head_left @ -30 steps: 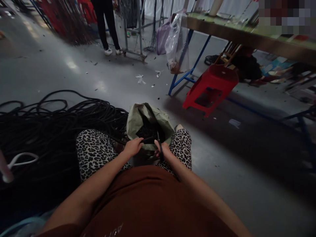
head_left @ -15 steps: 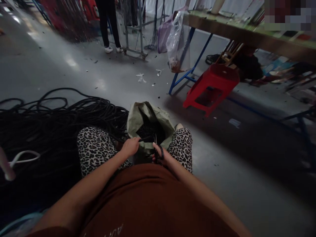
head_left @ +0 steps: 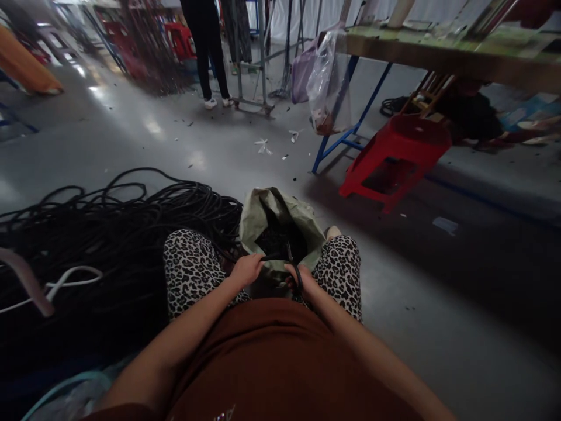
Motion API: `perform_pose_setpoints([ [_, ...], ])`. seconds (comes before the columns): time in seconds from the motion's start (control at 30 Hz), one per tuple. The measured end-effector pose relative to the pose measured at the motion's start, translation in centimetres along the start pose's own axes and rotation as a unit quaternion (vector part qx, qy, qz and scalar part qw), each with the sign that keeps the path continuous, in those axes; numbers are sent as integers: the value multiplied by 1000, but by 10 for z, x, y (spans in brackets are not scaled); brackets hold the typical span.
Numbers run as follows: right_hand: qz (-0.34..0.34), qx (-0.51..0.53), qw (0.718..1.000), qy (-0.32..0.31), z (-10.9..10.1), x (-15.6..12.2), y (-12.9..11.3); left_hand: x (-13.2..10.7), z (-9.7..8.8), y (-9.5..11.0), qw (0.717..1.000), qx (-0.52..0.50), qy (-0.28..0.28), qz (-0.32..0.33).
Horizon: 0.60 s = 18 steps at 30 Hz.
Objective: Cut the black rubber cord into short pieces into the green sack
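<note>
My left hand point(head_left: 248, 269) is closed round a black rubber-like cord point(head_left: 275, 256), whose end sticks out to the right over the near rim of a pale green sack point(head_left: 253, 219). In my right hand point(head_left: 302, 277) is a pair of scissors point(head_left: 298, 273) with black handles. Their blades point away from me, at the cord's right end; whether they touch it I cannot tell. The sack stands open between my knees, with small dark pieces point(head_left: 280, 234) inside. My fingers partly hide the scissor handles.
A large heap of black cord point(head_left: 175, 204) spreads over the floor on the left. A red stool point(head_left: 394, 158) stands by a blue-legged table point(head_left: 394, 52) at the right, with a clear plastic bag point(head_left: 328, 88) hanging from it. A person in dark trousers point(head_left: 205, 52) stands farther back.
The view has shifted, so everything appears farther right and slightly lower. More cord now sticks out from my left hand toward the scissors, which stay in my right hand.
</note>
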State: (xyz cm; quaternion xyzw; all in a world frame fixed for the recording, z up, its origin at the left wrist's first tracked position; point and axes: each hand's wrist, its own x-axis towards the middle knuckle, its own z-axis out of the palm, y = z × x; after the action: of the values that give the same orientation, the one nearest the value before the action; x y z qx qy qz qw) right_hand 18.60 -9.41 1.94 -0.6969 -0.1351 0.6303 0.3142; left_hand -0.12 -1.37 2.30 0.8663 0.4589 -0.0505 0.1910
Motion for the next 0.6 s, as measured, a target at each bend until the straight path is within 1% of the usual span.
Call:
perform_pose_setpoints([
  [0.1, 39, -27, 999, -25, 2, -5, -2, 3, -5, 2, 1000, -20, 14, 5],
  [0.17, 50, -37, 998, -32, 3, -6, -3, 4, -7, 2, 999, -35, 10, -5],
  [0.33, 22, -49, 998, -41, 5, -1, -1, 5, -5, 1, 997, -65, -18, -36],
  [0.47, 6, -53, 998, -20, 7, 1, -1, 3, 2, -2, 996, -82, -11, -42],
  [0.6, 30, -48, 998, 19, 11, -4, -3, 4, 5, -2, 997, -73, -10, -39],
])
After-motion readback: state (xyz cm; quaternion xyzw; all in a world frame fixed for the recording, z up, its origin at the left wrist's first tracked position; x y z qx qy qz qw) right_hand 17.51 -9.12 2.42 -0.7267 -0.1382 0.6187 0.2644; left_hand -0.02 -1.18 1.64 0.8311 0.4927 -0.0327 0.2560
